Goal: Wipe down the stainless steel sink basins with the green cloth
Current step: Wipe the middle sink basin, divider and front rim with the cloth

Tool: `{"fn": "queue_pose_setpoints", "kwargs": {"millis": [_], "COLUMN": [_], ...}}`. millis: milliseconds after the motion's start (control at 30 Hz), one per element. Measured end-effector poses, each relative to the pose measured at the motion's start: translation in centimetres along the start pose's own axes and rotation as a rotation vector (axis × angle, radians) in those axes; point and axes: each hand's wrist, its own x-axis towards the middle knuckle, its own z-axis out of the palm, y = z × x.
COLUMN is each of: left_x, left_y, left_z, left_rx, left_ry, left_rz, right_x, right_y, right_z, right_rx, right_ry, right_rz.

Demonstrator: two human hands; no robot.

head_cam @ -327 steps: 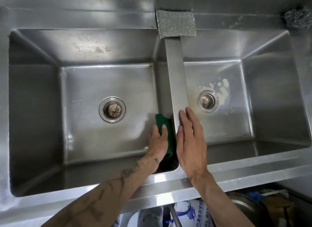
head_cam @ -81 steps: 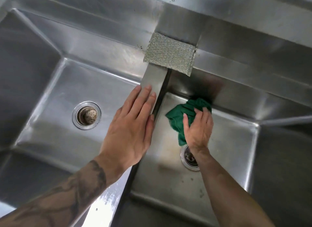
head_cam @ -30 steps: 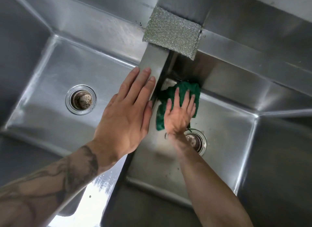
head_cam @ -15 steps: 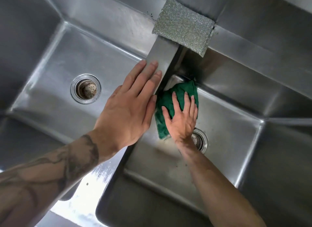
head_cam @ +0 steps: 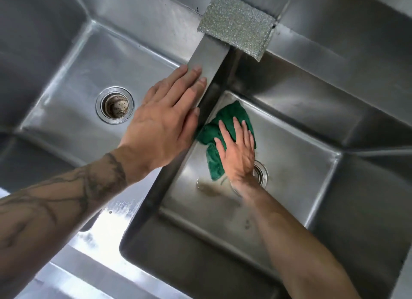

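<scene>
Two sink basins: left basin (head_cam: 73, 76), right basin (head_cam: 301, 165) | two drains: left drain (head_cam: 115, 104), right drain (head_cam: 261, 173) | one dividing ridge (head_cam: 211, 53) | one green cloth (head_cam: 231, 117) | one silver scouring pad (head_cam: 237, 23) | two hands: left hand (head_cam: 160, 125), right hand (head_cam: 238, 151)

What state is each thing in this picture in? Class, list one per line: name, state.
green cloth: crumpled, pressed onto the right basin floor.
right hand: fingers straight, pressing the green cloth.
left hand: flat, resting on the divider.
silver scouring pad: lying across the divider's far end.
left drain: uncovered, strainer in place.
right drain: partly hidden by the right hand.
right basin: brownish smear on its floor.
</scene>
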Motion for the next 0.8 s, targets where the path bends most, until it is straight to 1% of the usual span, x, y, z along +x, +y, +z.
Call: {"fn": "queue_pose_setpoints", "kwargs": {"millis": [67, 133, 233, 267, 333, 400, 467, 567, 633, 667, 733, 800], "left_x": [-1.2, -3.3, -6.7, -7.2, -7.6, -7.5, -7.4, -7.5, -7.5, -7.5, -7.4, -7.4], "left_y": [0.3, 0.5, 0.7, 0.8, 1.0, 1.2, 1.3, 1.3, 1.3, 1.3, 1.4, 1.4], "left_z": [-0.2, -0.4, -0.5, -0.4, -0.4, -0.3, -0.1, -0.1, -0.2, -0.2, -0.3, -0.2], "left_rx": [0.004, 0.008, 0.026, 0.041, 0.061, 0.057, 0.060, 0.057, 0.054, 0.056, 0.083, 0.093], "left_ry": [0.010, 0.006, -0.017, -0.018, -0.020, -0.016, -0.016, -0.009, -0.013, -0.015, -0.014, -0.021], "left_rz": [-0.028, -0.046, -0.054, -0.056, -0.055, -0.061, -0.062, -0.078, -0.072, -0.072, -0.074, -0.075], "right_x": [1.9, 3.0, 0.6, -0.8, -2.8, -2.8, -0.8, 2.4, 2.4, 1.6, -0.6, -1.8], "right_y": [1.6, 1.8, -1.4, -2.7, -3.4, -2.0, -0.1, 1.1, -0.7, -1.8, -3.2, -1.6], "right_z": [-0.4, -0.4, -0.2, -0.2, -0.2, -0.1, 0.0, -0.1, 0.1, 0.1, 0.0, -0.2], "right_rx": [0.012, 0.037, 0.046, 0.045, 0.052, 0.051, 0.033, 0.039, 0.051, 0.046, 0.039, 0.034], "right_ry": [0.012, 0.023, 0.043, 0.037, 0.008, -0.012, -0.003, 0.067, 0.096, 0.102, 0.062, 0.006], "right_rz": [0.023, 0.091, 0.187, 0.166, 0.062, -0.044, -0.065, 0.079, 0.192, 0.211, 0.116, -0.041]}}
